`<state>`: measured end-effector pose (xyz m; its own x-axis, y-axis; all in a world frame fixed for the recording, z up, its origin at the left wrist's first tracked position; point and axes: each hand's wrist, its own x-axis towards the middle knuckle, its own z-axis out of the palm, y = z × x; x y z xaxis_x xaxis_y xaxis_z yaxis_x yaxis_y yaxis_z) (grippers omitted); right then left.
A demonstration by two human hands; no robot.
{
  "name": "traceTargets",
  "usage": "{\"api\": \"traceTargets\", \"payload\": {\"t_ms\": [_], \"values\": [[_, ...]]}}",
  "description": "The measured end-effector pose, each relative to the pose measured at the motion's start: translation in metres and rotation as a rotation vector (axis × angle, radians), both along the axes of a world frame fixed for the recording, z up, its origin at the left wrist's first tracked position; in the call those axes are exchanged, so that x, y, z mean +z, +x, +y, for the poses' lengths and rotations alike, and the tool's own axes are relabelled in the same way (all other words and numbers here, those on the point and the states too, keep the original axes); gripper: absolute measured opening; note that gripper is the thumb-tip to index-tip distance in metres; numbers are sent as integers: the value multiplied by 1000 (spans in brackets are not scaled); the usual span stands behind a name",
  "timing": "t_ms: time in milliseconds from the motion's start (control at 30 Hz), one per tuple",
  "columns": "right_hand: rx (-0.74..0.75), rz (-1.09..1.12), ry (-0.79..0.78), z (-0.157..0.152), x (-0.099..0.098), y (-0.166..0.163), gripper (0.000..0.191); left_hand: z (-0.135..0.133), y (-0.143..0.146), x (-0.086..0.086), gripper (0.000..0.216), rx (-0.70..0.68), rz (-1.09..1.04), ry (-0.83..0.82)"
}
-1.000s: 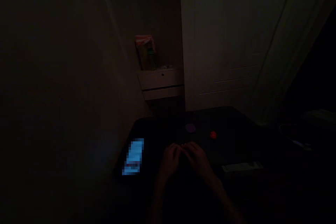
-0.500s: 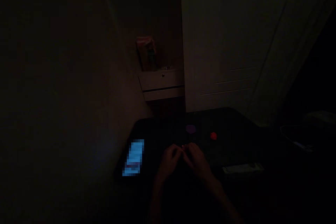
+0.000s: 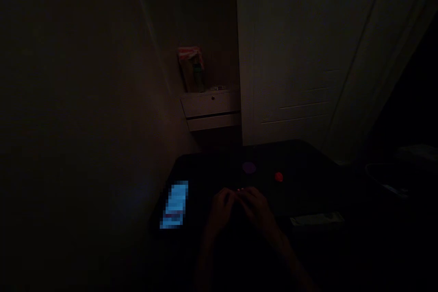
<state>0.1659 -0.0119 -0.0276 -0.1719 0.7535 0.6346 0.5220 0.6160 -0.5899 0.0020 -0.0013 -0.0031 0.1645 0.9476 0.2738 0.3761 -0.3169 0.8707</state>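
Note:
The room is very dark. My left hand [image 3: 221, 210] and my right hand [image 3: 256, 207] meet over a dark table [image 3: 301, 155], fingers curled and fingertips pressed together around something tiny that I cannot make out. A small red lump [image 3: 278, 176] and a flat purple disc [image 3: 249, 167] lie on the table just beyond my hands. A lit phone screen [image 3: 174, 204] glows blue to the left of my left hand.
A pale flat object [image 3: 316, 219] lies on the table to the right of my right hand. A small drawer unit [image 3: 210, 109] with a box [image 3: 190, 68] on top stands against the wall behind the table. A white door [image 3: 301, 54] fills the right background.
My hands stay together at the same spot; the fingers shift slightly. The picture has grown a little darker.

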Motion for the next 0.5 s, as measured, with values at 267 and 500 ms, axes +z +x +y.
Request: {"api": "traceTargets", "payload": {"t_ms": [267,500], "values": [[16,-6,-2,1,1,-1,19,-1,0,1,26,29,16,10],[-8,-28,-4,-1,6,-1,12,-1,1,-1,23,11,5,-5]]}}
